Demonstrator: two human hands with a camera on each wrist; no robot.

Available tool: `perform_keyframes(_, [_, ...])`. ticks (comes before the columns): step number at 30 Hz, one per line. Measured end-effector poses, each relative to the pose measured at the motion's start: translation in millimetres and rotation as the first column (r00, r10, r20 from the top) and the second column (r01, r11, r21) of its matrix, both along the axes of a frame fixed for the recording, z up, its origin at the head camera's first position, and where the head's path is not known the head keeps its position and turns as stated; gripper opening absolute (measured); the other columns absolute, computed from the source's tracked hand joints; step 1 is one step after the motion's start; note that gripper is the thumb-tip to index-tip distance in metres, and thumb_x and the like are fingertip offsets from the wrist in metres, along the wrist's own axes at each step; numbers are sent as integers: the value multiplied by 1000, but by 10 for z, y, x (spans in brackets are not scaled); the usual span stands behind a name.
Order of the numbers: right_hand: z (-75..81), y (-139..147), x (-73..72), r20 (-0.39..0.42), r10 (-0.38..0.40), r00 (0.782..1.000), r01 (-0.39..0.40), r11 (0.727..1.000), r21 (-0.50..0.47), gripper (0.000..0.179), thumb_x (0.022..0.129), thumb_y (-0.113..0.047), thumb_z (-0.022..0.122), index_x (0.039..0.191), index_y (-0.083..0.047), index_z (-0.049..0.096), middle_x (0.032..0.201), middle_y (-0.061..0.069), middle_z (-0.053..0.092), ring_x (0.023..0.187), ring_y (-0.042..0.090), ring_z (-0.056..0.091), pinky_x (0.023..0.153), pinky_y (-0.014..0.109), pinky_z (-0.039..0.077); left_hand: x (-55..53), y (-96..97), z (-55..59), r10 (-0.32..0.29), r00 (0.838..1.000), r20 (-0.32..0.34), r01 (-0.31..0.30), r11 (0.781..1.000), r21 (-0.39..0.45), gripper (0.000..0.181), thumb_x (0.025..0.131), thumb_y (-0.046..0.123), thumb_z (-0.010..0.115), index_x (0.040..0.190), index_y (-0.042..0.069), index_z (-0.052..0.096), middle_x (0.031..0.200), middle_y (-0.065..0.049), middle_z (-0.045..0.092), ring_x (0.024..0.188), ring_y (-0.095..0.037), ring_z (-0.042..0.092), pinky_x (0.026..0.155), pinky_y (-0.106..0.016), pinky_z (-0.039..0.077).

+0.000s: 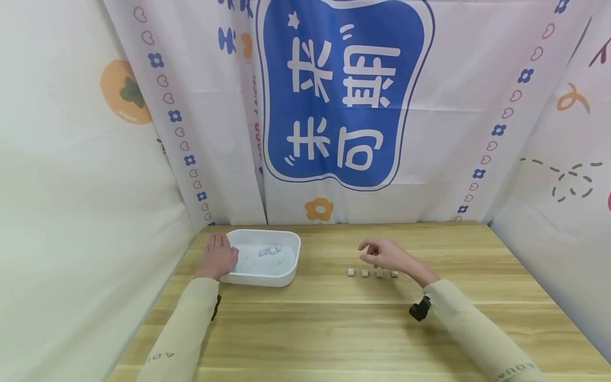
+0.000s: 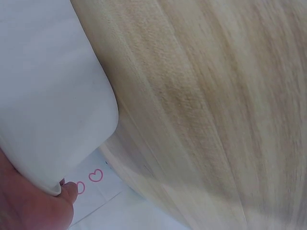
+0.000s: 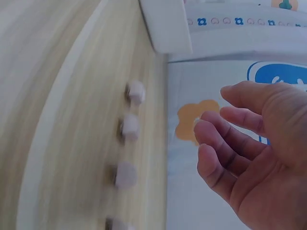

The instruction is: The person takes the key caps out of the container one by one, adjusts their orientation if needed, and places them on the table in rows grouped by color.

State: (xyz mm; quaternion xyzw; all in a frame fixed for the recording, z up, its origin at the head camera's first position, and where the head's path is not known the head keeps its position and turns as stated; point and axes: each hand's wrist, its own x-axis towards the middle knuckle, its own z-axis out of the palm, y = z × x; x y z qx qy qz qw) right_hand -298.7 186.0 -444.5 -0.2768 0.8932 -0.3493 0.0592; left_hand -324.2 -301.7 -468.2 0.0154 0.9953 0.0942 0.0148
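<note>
My left hand (image 1: 219, 256) grips the left rim of a white plastic tub (image 1: 297, 254); the left wrist view shows the thumb (image 2: 70, 190) over the tub's edge. Small pale keycap-like pieces (image 1: 270, 250) lie in the tub. To the right, my right hand (image 1: 387, 255) hovers above the table, fingers loosely bent and nothing between them. Just below it in the head view, several small pale square pieces (image 1: 365, 273) stand in a row. The right wrist view shows these pieces (image 3: 129, 128) blurred, beside the raised hand (image 3: 268, 139).
The wooden table (image 1: 305, 323) runs back to a white printed cloth (image 1: 229, 175) with a blue sign. Pale cloth walls (image 1: 86, 212) close in both sides. A black wrist device (image 1: 420, 309) sits by the right sleeve.
</note>
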Motion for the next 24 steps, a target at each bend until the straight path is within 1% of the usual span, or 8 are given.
perform_keyframes(3, [43,-84,-3,-13,8,1000,-8,1000,-8,27,94,-24,64,116,-9,65,82,13,70,65,24,67,54,26,53,4,1,-2,-4,1000,-4,4,1000,8,70,101,26,23,147,-21,0,156,-41,-4,147,-53,1,123,-59,5])
perform_keyframes(6, [74,-163,-10,-22,18,1000,-18,1000,-9,27,95,-23,63,119,-10,64,82,5,70,67,25,68,56,26,54,18,6,-2,-8,1000,-5,8,1000,1,70,102,27,22,147,-21,-1,156,-41,-4,147,-53,1,123,-59,6])
perform_keyframes(8, [95,-216,-15,-23,26,999,-26,1000,-13,29,95,-24,63,121,-10,63,83,1,70,68,25,68,58,26,55,35,9,4,-10,1000,-4,10,1000,2,69,102,27,22,146,-21,-1,155,-41,-4,147,-54,1,122,-60,6])
perform_keyframes(10, [123,-273,-24,-21,29,999,-29,999,-20,31,96,-25,62,124,-11,62,86,-1,70,70,24,68,59,26,56,54,14,19,-9,1000,-6,9,1000,9,69,102,27,22,146,-21,-1,155,-41,-3,147,-54,1,122,-59,7])
perform_keyframes(14, [191,-401,-36,-13,16,1000,-17,999,-44,35,95,-25,62,128,-13,59,91,2,70,72,24,69,61,27,56,73,16,42,-9,1000,-16,9,1000,22,69,102,26,23,146,-22,1,155,-42,-1,146,-55,2,122,-60,8])
perform_keyframes(17, [225,-505,-44,-17,18,1000,-19,998,-55,39,95,-24,62,132,-12,56,95,4,70,73,20,69,61,27,57,70,11,33,-12,1000,-13,12,1000,20,69,102,26,23,146,-22,0,155,-42,-1,146,-55,1,122,-60,7])
perform_keyframes(21, [235,-644,-65,-31,17,999,-19,997,-68,42,95,-25,62,134,-11,54,98,4,70,73,13,67,62,26,57,48,-2,8,-15,1000,-11,15,999,28,69,102,26,22,146,-22,-1,155,-41,-4,146,-55,-1,122,-60,4])
perform_keyframes(24, [233,-747,-87,-32,14,999,-16,996,-88,42,95,-24,62,134,-11,54,99,4,70,73,13,67,62,27,57,41,-3,6,-14,1000,-16,15,999,30,69,102,26,23,146,-22,-1,156,-41,-3,146,-55,-1,122,-60,5])
